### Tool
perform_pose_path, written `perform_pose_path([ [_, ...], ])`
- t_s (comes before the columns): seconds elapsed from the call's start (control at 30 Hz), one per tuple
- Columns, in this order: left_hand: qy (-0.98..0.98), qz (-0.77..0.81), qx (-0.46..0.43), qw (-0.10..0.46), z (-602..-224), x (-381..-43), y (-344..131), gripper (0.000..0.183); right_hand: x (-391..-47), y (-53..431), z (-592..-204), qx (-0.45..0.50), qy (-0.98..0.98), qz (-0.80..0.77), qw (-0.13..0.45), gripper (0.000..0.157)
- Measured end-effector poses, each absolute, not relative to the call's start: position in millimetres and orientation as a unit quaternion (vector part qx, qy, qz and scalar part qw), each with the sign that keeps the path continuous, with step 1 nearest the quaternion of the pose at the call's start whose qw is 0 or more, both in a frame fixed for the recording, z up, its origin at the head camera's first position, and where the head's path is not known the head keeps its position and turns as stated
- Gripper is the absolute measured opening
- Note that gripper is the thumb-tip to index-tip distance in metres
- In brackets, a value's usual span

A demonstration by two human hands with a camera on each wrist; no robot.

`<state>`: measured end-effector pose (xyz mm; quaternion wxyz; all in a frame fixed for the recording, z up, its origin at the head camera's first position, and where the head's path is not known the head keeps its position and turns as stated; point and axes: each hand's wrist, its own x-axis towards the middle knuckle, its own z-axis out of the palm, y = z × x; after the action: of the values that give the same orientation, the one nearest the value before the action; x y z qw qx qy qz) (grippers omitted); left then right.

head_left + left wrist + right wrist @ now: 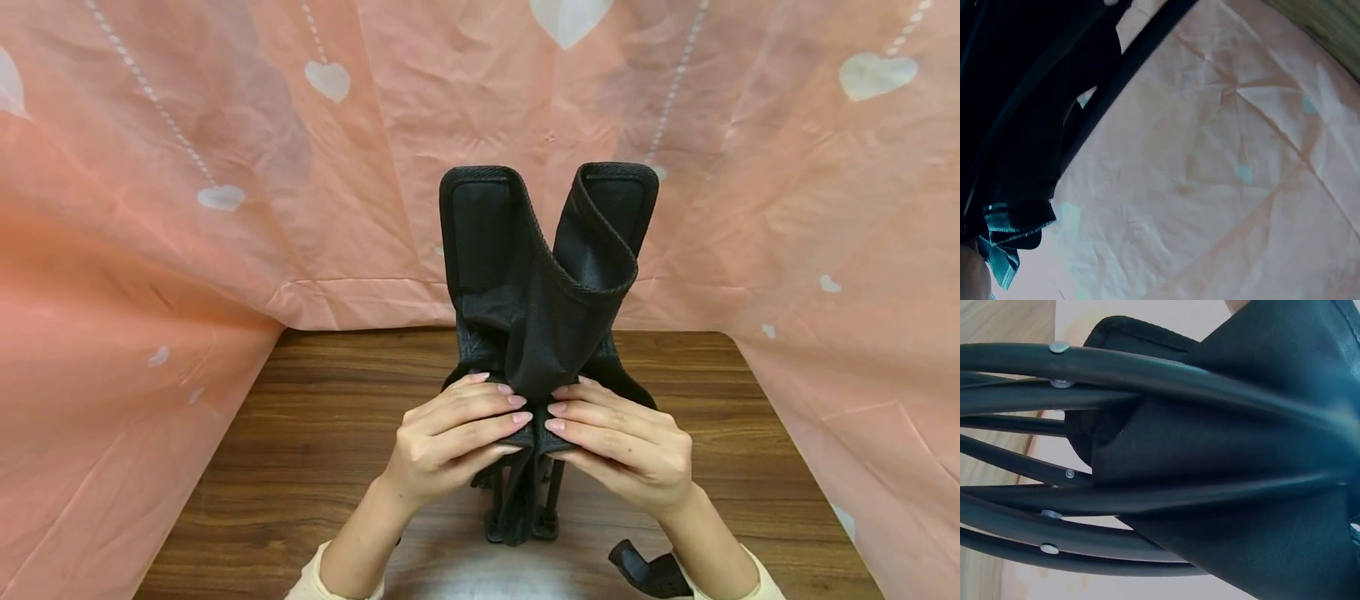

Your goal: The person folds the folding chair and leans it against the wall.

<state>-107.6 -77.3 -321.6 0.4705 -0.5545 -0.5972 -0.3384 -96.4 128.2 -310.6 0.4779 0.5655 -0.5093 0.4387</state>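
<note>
A black folding stool [558, 333] of cloth and tubes stands partly folded before me in the head view. Two upright cloth flaps rise at its top, with the seat cloth sagging in a deep fold between them. My left hand [457, 433] grips its left side, and my right hand [626, 442] grips the right, fingertips nearly meeting over the middle. Both thumbs are hidden. Below the hands show thin legs with black feet [546, 525]. Curved riveted tubes [1129, 369] and dark cloth [1222, 444] fill much of the right wrist view. In the left wrist view, a dark tube [1125, 75] runs slantwise beside cloth.
The stool is over a brown wooden tabletop [315, 417]. A pink cloth [420, 100] with white hearts hangs behind and along both sides. Near my right wrist is a black strap [648, 571].
</note>
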Motion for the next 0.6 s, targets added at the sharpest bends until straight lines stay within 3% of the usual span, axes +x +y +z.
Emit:
perform_pose_path([
  [0.27, -0.603, -0.325, -0.559, 0.467, -322.3, -105.5, -80.6, 0.02, -89.7, 126.6, -312.6, 0.536, -0.537, 0.425, 0.494, 0.018],
  [0.6, -0.621, -0.291, -0.547, 0.48, -319.1, -101.4, -84.7, 0.02, -86.3, 134.2, -311.0, 0.532, -0.574, 0.404, 0.473, 0.02],
])
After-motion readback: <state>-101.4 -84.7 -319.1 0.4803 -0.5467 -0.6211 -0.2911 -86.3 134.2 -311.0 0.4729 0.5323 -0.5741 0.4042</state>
